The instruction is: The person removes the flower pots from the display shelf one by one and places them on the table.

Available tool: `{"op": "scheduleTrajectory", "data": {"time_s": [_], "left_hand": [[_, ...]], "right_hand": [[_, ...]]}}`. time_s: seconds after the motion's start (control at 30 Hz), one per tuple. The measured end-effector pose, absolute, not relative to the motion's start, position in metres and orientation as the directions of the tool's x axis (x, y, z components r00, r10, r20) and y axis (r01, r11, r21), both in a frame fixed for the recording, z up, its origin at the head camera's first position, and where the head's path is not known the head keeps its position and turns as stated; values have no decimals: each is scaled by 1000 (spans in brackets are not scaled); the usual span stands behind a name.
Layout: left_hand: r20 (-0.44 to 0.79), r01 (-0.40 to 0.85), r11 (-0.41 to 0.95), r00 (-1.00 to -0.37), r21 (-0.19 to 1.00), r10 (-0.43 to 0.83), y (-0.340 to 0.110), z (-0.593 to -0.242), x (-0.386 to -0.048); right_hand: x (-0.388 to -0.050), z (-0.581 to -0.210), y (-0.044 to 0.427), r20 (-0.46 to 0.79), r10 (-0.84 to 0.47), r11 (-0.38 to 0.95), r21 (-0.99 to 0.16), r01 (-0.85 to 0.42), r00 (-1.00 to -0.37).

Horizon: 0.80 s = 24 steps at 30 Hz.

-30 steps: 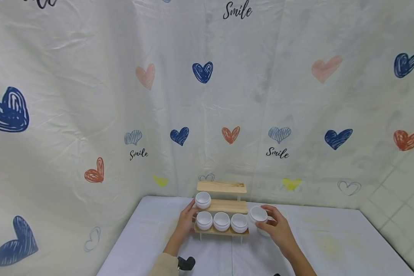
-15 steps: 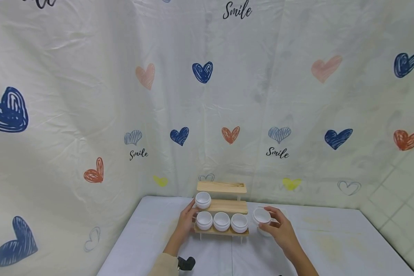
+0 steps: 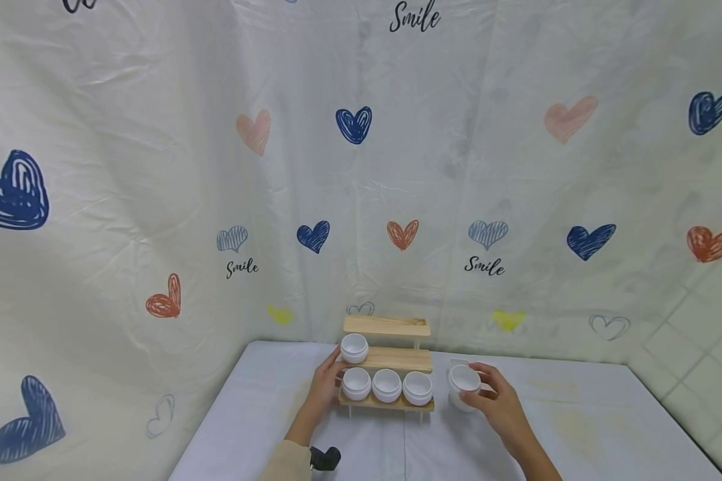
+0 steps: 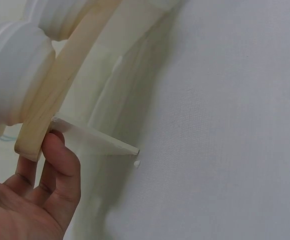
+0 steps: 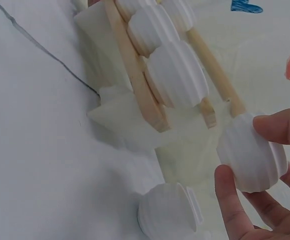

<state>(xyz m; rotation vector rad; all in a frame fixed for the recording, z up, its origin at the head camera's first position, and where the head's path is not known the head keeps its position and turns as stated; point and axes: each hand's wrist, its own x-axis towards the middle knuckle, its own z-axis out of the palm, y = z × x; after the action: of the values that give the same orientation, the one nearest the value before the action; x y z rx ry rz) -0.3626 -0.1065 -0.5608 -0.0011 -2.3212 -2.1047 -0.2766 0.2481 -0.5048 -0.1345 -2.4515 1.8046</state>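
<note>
A three-tier wooden display stand [image 3: 397, 359] with clear supports stands on the table. My left hand [image 3: 323, 387] grips the left end of its lowest board [image 4: 35, 135]. Three white cups [image 3: 387, 385] sit in a row on that bottom tier, and another white cup [image 3: 354, 347] is at the left of the middle tier. To the right of the stand, my right hand [image 3: 502, 404] holds a white cup [image 5: 252, 152] between thumb and fingers, apart from the stand. Below it in the right wrist view, a further white cup [image 5: 165, 212] rests on the table.
The top board [image 3: 387, 326] of the stand carries nothing. A white cloth [image 3: 577, 427] covers the table. Behind the table hangs a pale curtain [image 3: 433, 187] printed with hearts. A dark heart-shaped object [image 3: 325, 458] shows beside my left sleeve.
My right hand has moved right with the cup, widening the gap from the stand. My left hand has stayed at the stand's left end.
</note>
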Motion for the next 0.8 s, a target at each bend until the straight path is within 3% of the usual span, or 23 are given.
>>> {"op": "scheduleTrajectory", "data": {"time_s": [0.8], "left_hand": [[-23, -22, 85, -1000, 996, 4, -108, -561, -363]], "right_hand": [[-273, -515, 267, 15, 141, 304, -952, 29, -990]]}}
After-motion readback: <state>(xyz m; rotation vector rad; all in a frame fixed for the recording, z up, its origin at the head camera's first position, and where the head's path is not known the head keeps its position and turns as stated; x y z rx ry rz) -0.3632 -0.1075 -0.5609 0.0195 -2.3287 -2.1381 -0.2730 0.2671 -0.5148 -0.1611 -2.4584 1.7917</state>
